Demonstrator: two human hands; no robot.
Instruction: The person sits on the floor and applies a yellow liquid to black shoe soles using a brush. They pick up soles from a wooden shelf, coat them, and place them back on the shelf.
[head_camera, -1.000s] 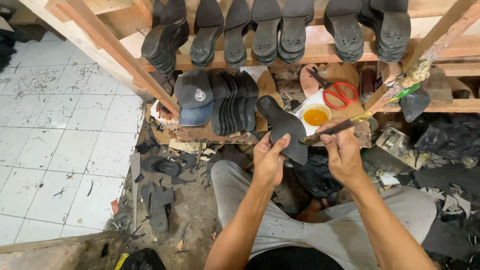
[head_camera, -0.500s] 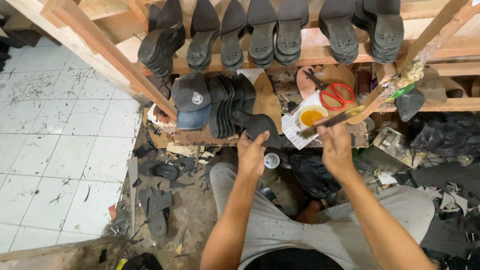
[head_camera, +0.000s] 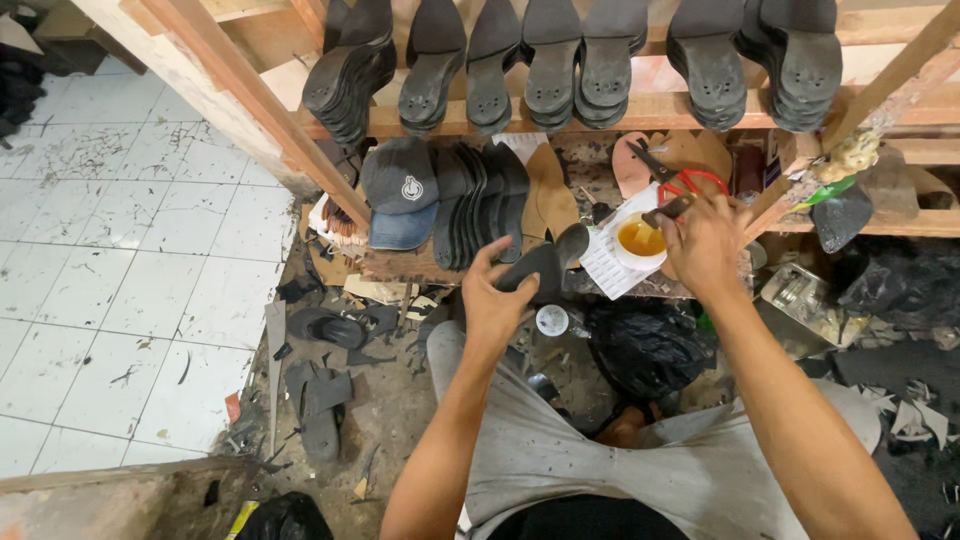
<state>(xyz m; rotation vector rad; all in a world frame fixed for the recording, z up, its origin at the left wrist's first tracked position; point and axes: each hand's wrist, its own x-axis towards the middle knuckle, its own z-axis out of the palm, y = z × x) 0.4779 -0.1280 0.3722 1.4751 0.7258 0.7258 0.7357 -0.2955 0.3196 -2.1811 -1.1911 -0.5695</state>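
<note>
Left hand (head_camera: 495, 300) grips a black sole (head_camera: 545, 262); right hand (head_camera: 705, 245) pinches a brush (head_camera: 668, 210) over the glue bowl (head_camera: 640, 240): load lightly, avoid drips.

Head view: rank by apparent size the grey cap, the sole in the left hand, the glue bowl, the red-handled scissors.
1. grey cap, clearly largest.
2. black sole in the left hand, partly hidden by fingers.
3. red-handled scissors and glue bowl: look alike, both partly covered by the right hand, so unranked.

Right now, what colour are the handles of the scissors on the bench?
Red; the scissors show best in the head view, just above the right hand.
</note>
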